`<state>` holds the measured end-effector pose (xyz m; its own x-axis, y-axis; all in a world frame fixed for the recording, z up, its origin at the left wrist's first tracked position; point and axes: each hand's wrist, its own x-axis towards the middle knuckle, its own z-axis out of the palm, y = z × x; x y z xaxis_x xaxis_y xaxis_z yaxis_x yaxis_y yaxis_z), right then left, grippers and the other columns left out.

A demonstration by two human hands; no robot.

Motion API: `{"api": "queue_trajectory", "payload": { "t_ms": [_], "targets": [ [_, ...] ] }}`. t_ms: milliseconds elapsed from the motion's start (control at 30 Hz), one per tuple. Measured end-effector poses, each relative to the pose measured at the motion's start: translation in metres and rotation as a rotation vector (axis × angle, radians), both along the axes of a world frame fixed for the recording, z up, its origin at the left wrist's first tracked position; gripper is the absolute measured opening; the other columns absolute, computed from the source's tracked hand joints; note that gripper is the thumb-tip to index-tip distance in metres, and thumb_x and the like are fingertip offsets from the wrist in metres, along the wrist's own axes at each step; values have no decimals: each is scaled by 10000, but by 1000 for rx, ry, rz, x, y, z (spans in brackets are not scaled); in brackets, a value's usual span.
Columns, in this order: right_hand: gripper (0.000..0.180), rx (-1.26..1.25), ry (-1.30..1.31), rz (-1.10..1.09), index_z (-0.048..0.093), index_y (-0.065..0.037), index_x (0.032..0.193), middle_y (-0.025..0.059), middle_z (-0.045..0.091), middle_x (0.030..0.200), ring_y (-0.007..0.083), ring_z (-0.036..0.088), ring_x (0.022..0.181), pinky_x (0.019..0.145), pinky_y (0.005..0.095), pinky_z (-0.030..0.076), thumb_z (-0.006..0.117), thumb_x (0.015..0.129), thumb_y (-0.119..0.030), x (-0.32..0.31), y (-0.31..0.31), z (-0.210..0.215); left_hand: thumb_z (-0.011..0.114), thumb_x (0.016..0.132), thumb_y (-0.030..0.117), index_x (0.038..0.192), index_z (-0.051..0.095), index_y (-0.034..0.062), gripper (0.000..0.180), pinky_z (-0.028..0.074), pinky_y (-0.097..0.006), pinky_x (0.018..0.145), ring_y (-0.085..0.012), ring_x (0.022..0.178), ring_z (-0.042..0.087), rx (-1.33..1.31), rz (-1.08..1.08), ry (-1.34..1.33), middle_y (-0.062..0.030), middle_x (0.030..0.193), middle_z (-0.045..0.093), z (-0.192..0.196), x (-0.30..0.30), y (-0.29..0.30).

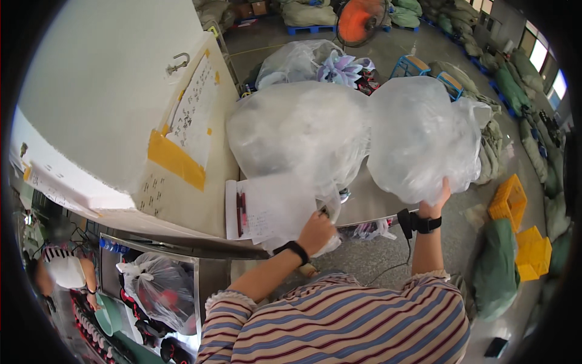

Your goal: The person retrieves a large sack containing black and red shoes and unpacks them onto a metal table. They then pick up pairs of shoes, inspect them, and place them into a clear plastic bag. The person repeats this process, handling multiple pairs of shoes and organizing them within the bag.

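Nearest the camera, at six o'clock, a striped shirt (339, 327) fills the lower edge, both forearms rising from it. At center the left hand (315, 232) clenches the neck of a clear bag (297, 130) on the steel table (370, 203); its fingers are hidden in the plastic. Toward three o'clock the right hand (433, 203) grips a second bag (418, 136) from below, fingertips buried. Papers (267, 209) lie partly under the first bag. Beyond, at twelve o'clock, an orange fan (361, 19) is cut off.

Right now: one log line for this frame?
left hand: gripping left clear bag | right hand: holding right clear bag | both on table
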<state>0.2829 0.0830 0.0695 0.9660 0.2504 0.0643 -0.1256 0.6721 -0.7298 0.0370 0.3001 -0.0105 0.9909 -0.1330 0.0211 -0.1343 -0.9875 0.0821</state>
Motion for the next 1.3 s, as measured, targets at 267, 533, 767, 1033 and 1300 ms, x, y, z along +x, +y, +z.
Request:
{"api": "queue_trajectory", "payload": {
  "t_ms": [267,533,767,1033,1300],
  "targets": [
    [517,-364,-361,954,451,-1,1228,111,540,1195,209,553,1061,907,347,457,594,732,14,4,34,33,531,790,-37,1292,411,54,524,451,-330,830,-170,917,589,-1473,387,-1094,-111,1172,526,187,-73,71],
    [155,-426,-520,933,495,-5,935,159,552,852,304,551,801,669,393,444,497,797,-77,-30,273,66,511,742,-87,1420,103,72,807,475,-337,809,-234,907,582,-817,377,-740,-202,1462,-12,174,-111,51],
    [206,-811,-2035,396,575,-1,876,191,563,909,334,552,862,690,403,480,548,703,-109,-23,318,-17,525,751,-58,1434,0,110,878,419,-408,914,-348,1269,333,-692,383,-984,-151,1472,-101,208,-119,75],
    [481,-882,-1813,700,483,18,1207,198,493,1158,351,552,954,775,382,483,577,760,-134,-80,326,12,669,775,292,1286,381,11,650,399,-363,923,-346,1145,447,-821,636,-410,-231,1229,436,111,-116,36],
    [391,-1501,-1586,104,476,-13,1222,139,554,1121,260,512,1033,886,364,399,477,858,-155,35,432,-27,633,740,136,1045,548,39,331,428,-398,791,-335,919,544,-953,112,-347,-173,899,586,147,-113,22]
  ]
}}
